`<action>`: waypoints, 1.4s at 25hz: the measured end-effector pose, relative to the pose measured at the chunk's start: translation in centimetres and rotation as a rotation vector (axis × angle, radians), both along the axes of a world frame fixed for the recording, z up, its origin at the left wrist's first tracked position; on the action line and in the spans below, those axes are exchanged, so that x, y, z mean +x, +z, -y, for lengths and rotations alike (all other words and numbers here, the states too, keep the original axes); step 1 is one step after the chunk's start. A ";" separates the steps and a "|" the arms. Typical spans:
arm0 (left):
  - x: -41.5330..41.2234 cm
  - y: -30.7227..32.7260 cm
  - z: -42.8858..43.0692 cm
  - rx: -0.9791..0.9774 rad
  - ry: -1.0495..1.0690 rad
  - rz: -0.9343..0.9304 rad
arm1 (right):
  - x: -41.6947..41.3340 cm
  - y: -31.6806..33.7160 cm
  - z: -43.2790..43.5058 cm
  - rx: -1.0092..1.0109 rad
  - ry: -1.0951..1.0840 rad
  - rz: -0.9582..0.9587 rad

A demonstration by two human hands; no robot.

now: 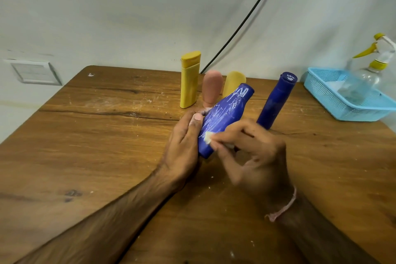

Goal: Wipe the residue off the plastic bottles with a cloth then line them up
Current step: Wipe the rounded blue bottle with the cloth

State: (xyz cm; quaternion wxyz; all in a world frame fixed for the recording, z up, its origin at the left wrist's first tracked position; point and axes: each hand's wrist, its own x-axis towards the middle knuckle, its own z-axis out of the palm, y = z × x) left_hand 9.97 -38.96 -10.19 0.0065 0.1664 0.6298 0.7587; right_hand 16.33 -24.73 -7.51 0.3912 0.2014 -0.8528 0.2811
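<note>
we hold the blue bottle [222, 118] tilted over the wooden table [107, 146], our left hand [184, 141] wrapped around its lower body with the thumb pressed along the near edge. our right hand [255, 152] pinches a small pale cloth [208, 136] between its fingertips, touching the bottle just beside the left thumb. white residue streaks the face from that contact point up toward the neck, so most of the wiping looks undone. to do it well, we judge the strokes should run away from the left grip toward the neck, with firm pressure, folding the cloth to a clean patch as it loads. we should then turn the bottle within the left hand to reach what the palm covers. beyond the grip stand a dark blue bottle [276, 100], a yellow bottle [189, 79], a pink bottle [212, 88] and another yellow one [232, 83], waiting.
</note>
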 end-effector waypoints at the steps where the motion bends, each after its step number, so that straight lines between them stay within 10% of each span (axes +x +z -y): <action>1: -0.1 0.0 0.0 0.016 -0.008 -0.011 | 0.1 0.0 0.1 0.045 0.047 0.027; 14: -0.4 1.2 0.3 0.378 -0.416 0.339 | -0.6 -0.2 -0.3 -0.081 -0.177 0.011; 35: -0.1 0.6 0.0 0.370 -0.441 0.303 | -0.9 -0.4 0.3 0.085 -0.022 0.076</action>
